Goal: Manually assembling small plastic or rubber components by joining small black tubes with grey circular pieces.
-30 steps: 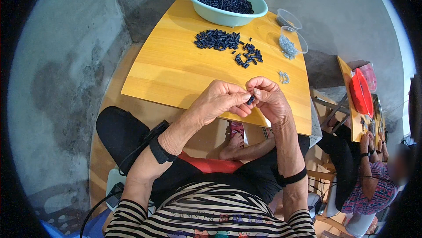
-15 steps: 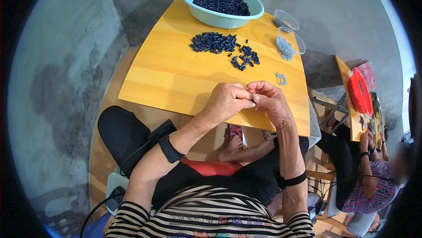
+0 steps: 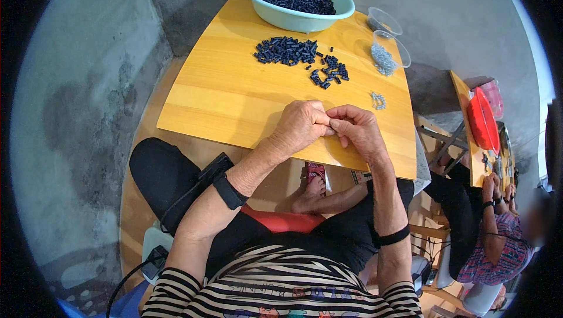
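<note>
My left hand (image 3: 302, 123) and my right hand (image 3: 356, 130) meet fingertip to fingertip over the near edge of the yellow wooden table (image 3: 229, 92). Both pinch one small part between them, and the fingers hide nearly all of it. Farther back on the table lies a pile of small dark cylinders (image 3: 284, 51), with a looser scatter of the same pieces (image 3: 329, 74) to its right. A teal bowl (image 3: 293, 22) full of these dark pieces stands at the far edge.
Two clear plastic cups (image 3: 388, 54) at the table's right hold small metal bits, and a few metal bits (image 3: 378, 101) lie loose nearby. At the right, another person (image 3: 498, 230) sits at a second table with a red tray (image 3: 484, 121). The floor is concrete.
My hands have drawn closer together and their fingertips now touch. The small dark piece seen earlier between my fingers is now covered by them.
</note>
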